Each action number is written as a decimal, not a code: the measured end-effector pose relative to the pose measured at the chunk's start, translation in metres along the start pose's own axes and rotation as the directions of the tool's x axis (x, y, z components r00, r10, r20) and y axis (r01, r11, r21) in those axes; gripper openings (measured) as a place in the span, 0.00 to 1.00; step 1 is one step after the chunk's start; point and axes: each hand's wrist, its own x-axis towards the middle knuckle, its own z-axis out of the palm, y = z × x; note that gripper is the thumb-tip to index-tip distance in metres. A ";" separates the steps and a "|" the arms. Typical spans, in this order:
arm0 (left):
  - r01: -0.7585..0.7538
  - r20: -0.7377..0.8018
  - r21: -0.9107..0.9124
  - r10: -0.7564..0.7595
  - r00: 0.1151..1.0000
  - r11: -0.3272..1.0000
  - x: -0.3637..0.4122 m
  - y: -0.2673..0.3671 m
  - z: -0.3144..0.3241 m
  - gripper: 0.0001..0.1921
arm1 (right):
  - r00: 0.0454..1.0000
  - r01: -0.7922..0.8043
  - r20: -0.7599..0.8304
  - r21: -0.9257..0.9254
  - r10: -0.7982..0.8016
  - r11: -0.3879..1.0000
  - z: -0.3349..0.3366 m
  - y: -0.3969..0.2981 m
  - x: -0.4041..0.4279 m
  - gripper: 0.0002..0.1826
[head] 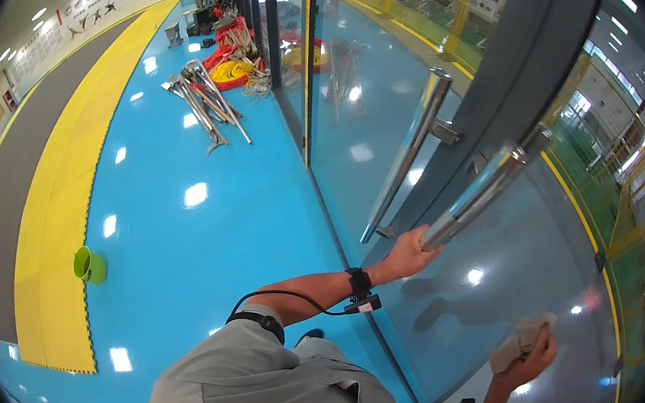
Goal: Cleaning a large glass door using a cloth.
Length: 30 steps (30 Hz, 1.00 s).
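My left hand (409,252) is closed around the lower part of a polished metal door handle (472,195) on a glass door with a dark frame (461,134). At the lower right, my right hand (528,362) holds a bunched greyish-beige cloth (521,343) against or close to the glass pane (484,297); whether it touches cannot be told. A second metal tube handle (408,157) stands to the left of the gripped one. Both wrists wear black straps with small devices, and a black cable runs along my left forearm.
A green bucket (89,265) stands by the edge of the yellow mat (60,201) at left. Metal and wooden long-handled tools (208,102) lie on the blue floor (204,248), near red bags and a coiled yellow hose or rope (231,71). A floor track runs below the glass.
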 end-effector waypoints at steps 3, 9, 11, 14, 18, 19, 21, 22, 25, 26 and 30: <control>0.033 0.065 0.087 -0.038 0.997 0.996 -0.006 -0.010 -0.003 0.18 | 0.996 0.027 0.082 0.047 -0.031 0.999 0.026 -0.013 -0.012 0.22; -0.265 0.249 0.535 0.150 0.957 0.802 -0.042 -0.047 -0.023 0.25 | 0.974 0.005 0.227 0.036 -0.013 0.999 0.054 -0.029 -0.040 0.20; -0.262 0.469 0.611 -0.075 0.880 0.747 -0.054 -0.045 -0.047 0.23 | 0.971 -0.003 0.238 0.151 -0.034 0.989 0.082 -0.034 -0.048 0.19; -0.106 0.621 0.415 -0.197 0.759 0.904 -0.065 -0.026 -0.052 0.20 | 0.924 -0.111 0.383 0.233 0.014 0.966 0.106 -0.050 -0.051 0.21; 0.111 0.612 0.205 -0.216 0.761 0.972 -0.053 -0.018 -0.029 0.37 | 0.890 -0.383 0.431 0.523 0.152 0.761 0.093 -0.066 -0.039 0.19; 0.120 0.636 0.212 -0.230 0.737 0.970 -0.052 -0.006 -0.024 0.37 | 0.714 -0.671 0.667 0.564 0.215 0.481 0.085 -0.067 -0.035 0.18; 0.209 0.650 0.017 -0.170 0.741 0.978 -0.046 0.016 -0.008 0.41 | 0.494 -0.869 0.850 0.476 0.183 0.137 0.072 -0.070 -0.029 0.17; 0.213 0.662 0.020 -0.172 0.730 0.977 -0.045 0.023 0.000 0.41 | 0.488 -0.860 0.854 0.506 0.179 -0.070 0.067 -0.070 -0.028 0.17; 0.303 0.768 -0.098 -0.122 0.628 0.948 -0.050 0.039 0.022 0.43 | 0.479 -0.804 0.853 0.522 0.209 -0.287 0.058 -0.073 -0.036 0.17; 0.334 0.755 -0.153 -0.108 0.647 0.930 -0.055 0.044 0.032 0.40 | 0.476 -0.797 0.849 0.527 0.232 -0.295 0.055 -0.073 -0.039 0.18; 0.443 0.734 -0.133 -0.213 0.645 0.887 -0.059 0.044 0.050 0.29 | 0.507 -0.846 0.831 0.531 0.229 -0.052 0.042 -0.055 -0.054 0.19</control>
